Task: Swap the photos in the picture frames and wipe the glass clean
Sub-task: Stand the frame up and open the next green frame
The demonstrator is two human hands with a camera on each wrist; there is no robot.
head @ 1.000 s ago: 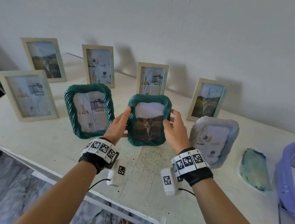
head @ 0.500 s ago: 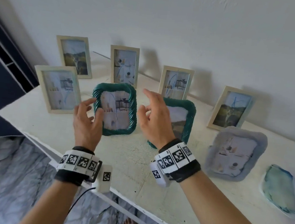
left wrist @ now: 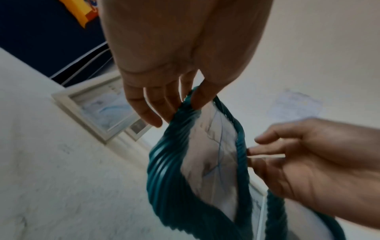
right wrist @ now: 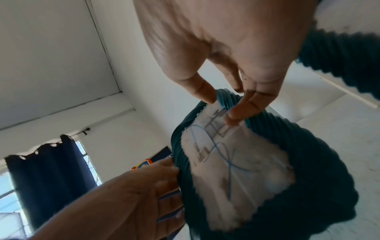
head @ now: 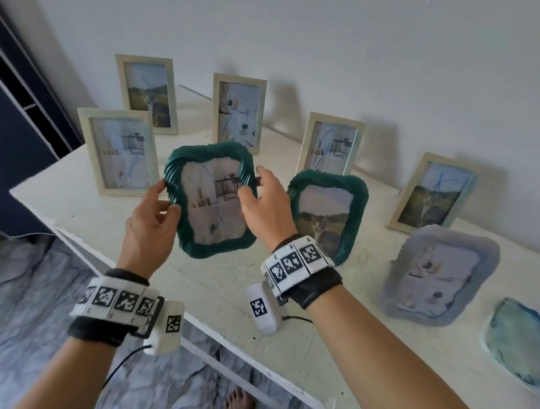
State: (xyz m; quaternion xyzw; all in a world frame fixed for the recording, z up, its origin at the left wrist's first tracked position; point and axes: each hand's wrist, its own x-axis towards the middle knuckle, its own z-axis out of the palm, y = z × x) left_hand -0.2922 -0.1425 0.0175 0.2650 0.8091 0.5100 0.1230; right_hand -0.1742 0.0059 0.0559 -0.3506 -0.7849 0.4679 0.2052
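Observation:
Both hands hold a green ribbed picture frame (head: 210, 199) lifted off the white table (head: 283, 313); its glass shows a pale interior photo with blue scribbles. My left hand (head: 156, 211) grips the frame's left edge (left wrist: 174, 146), thumb in front and fingers behind. My right hand (head: 262, 203) pinches the right edge (right wrist: 224, 100), thumb on the glass. A second green frame (head: 326, 215) with a dog photo stands on the table just right of my right hand.
Several cream frames stand behind, among them one (head: 118, 150) at the left and one (head: 431, 195) at the right. A grey-blue wavy frame (head: 439, 274) and a blue-green cloth (head: 518, 343) sit at the right. Dark blue shelving (head: 8, 127) stands left of the table.
Both hands let go of the dog-photo frame, moved left, and took hold of the other green frame, which is now lifted and tilted. The head view swung left.

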